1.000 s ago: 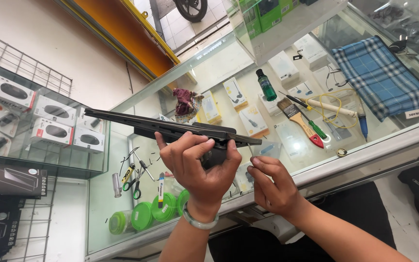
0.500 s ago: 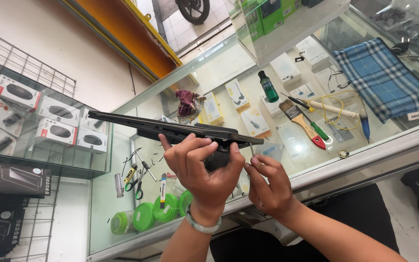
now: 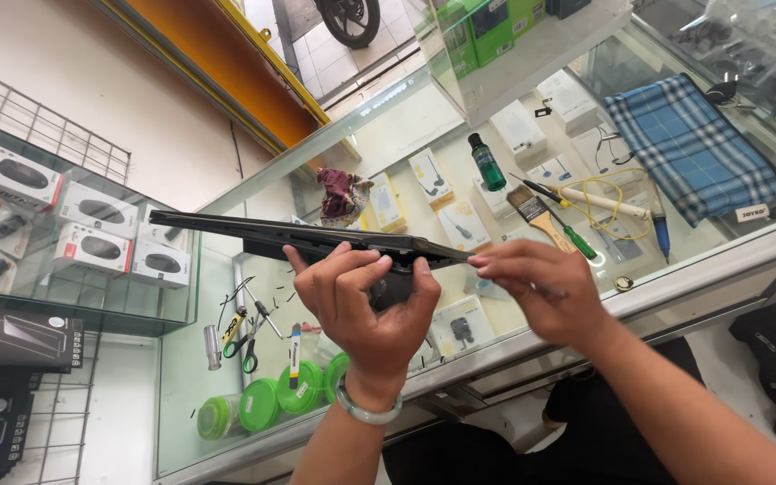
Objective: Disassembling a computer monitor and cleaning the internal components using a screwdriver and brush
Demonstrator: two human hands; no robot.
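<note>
While a thin black laptop (image 3: 298,235) is gripped edge-on by the left hand (image 3: 365,301), its corner is pinched by the right hand (image 3: 545,292); a glass counter (image 3: 675,269) lies below.

Glass counter (image 3: 388,135): paintbrush (image 3: 536,214), green bottle (image 3: 487,163), checked cloth (image 3: 689,144), scissors (image 3: 246,346).

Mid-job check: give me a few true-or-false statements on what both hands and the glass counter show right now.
1. The left hand grips a thin black flat device held edge-on. True.
2. The right hand holds the wooden-handled paintbrush. False: the brush lies on the glass counter; the fingertips meet the device's right end.
3. A small green bottle stands upright on the counter. True.
4. The blue checked cloth covers the device. False: it lies apart, far right.
</note>
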